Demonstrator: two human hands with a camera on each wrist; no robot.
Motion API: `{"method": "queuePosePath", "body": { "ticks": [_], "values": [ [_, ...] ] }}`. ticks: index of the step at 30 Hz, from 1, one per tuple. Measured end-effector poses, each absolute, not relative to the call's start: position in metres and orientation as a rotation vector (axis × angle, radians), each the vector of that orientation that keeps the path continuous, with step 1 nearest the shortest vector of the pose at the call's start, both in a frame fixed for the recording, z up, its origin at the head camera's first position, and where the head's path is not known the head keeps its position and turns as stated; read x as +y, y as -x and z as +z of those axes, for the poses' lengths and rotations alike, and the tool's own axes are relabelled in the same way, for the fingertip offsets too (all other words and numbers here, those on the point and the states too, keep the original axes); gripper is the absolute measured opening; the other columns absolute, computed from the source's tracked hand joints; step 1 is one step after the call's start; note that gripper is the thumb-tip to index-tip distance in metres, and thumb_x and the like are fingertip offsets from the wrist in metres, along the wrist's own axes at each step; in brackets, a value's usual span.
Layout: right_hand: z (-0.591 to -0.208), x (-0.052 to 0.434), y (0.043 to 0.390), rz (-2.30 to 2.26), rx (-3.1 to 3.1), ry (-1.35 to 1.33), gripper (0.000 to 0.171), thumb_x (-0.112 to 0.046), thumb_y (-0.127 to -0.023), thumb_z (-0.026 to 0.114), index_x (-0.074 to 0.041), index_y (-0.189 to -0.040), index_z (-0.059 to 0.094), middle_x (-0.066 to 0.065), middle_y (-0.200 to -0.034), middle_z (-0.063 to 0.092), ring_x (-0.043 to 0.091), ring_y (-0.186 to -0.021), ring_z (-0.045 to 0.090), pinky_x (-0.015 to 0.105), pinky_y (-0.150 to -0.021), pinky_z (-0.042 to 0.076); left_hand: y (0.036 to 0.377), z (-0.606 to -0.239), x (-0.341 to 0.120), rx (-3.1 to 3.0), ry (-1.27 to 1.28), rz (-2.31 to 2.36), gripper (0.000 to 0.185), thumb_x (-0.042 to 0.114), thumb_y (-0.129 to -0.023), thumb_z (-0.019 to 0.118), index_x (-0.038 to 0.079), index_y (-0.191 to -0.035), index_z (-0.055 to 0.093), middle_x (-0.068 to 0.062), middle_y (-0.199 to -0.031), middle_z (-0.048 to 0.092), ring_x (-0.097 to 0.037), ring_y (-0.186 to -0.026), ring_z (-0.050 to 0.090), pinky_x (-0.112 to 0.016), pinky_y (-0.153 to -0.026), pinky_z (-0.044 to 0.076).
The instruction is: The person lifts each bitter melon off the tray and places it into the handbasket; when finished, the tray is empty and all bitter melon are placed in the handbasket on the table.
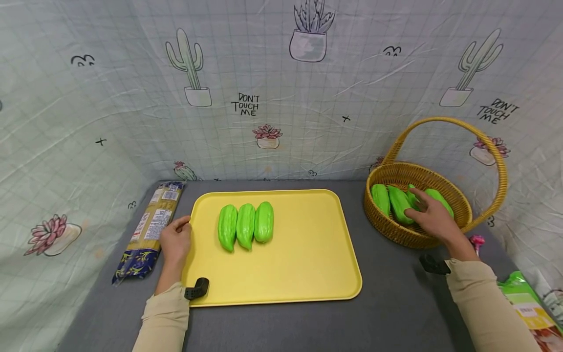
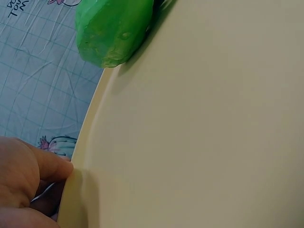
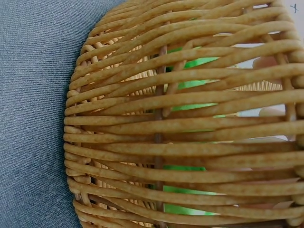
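Three green bitter melons [image 1: 245,226] lie side by side on a yellow tray [image 1: 308,264]. My left hand [image 1: 176,242] pinches the tray's left rim; in the left wrist view its fingertips meet the tray edge, near the rounded end of a bitter melon [image 2: 114,33]. My right hand [image 1: 433,217] reaches into a wicker basket [image 1: 387,227] at the right. Its thumb and fingers are around a bitter melon [image 1: 411,199] there, partly covered by the hand. Other bitter melons [image 1: 380,199] lie beside it. In the right wrist view the basket wall [image 3: 190,152] hides most of the hand.
A long printed packet [image 1: 151,227] lies left of the tray. The basket's tall handle [image 1: 499,171] arches above its right side. A green bag [image 1: 528,303] and a small pink item [image 1: 477,240] are near my right forearm. A patterned cloth [image 1: 281,98] hangs behind the grey table [image 1: 325,327].
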State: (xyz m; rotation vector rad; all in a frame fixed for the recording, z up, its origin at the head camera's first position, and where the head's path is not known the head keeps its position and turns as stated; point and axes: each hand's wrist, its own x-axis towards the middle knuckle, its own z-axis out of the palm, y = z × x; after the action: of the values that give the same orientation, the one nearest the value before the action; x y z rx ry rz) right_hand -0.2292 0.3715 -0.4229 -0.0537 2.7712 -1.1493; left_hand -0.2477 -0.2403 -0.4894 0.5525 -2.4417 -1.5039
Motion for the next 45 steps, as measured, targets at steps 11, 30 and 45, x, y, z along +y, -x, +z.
{"method": "queuePosePath", "body": {
  "ticks": [11, 30, 45],
  "values": [
    [-0.419, 0.367, 0.226, -1.188, 2.803, -0.015, 0.075, -0.034, -0.108, 0.048, -0.001, -0.164, 0.010, 0.036, -0.165, 0.009, 0.062, -0.144, 0.024, 0.073, -0.107, 0.035, 0.247, -0.488, -0.239, -2.429, -0.551, -1.491, 0.036, 0.008, -0.106, 0.048, -0.002, -0.138, 0.062, -0.027, -0.134, 0.062, -0.037, -0.119, 0.060, -0.001, -0.067, 0.034],
    [-0.412, 0.333, 0.218, -1.463, 3.068, -0.241, 0.063, -0.044, -0.103, 0.057, -0.009, -0.153, 0.048, 0.024, -0.153, 0.050, -0.018, -0.109, 0.054, 0.002, -0.075, 0.043, 0.248, -0.489, -0.239, -2.422, -0.550, -1.492, 0.036, 0.008, -0.106, 0.048, -0.002, -0.137, 0.063, -0.027, -0.134, 0.062, -0.037, -0.118, 0.061, -0.001, -0.066, 0.034],
    [-0.394, 0.278, 0.223, -1.526, 2.953, 0.086, 0.061, -0.034, -0.105, 0.058, -0.009, -0.157, 0.041, 0.023, -0.157, 0.045, 0.026, -0.135, 0.059, 0.003, -0.081, 0.047, 0.247, -0.489, -0.240, -2.417, -0.548, -1.509, 0.036, 0.009, -0.107, 0.047, -0.002, -0.137, 0.062, -0.027, -0.133, 0.062, -0.037, -0.118, 0.061, -0.001, -0.066, 0.035]
  ]
}}
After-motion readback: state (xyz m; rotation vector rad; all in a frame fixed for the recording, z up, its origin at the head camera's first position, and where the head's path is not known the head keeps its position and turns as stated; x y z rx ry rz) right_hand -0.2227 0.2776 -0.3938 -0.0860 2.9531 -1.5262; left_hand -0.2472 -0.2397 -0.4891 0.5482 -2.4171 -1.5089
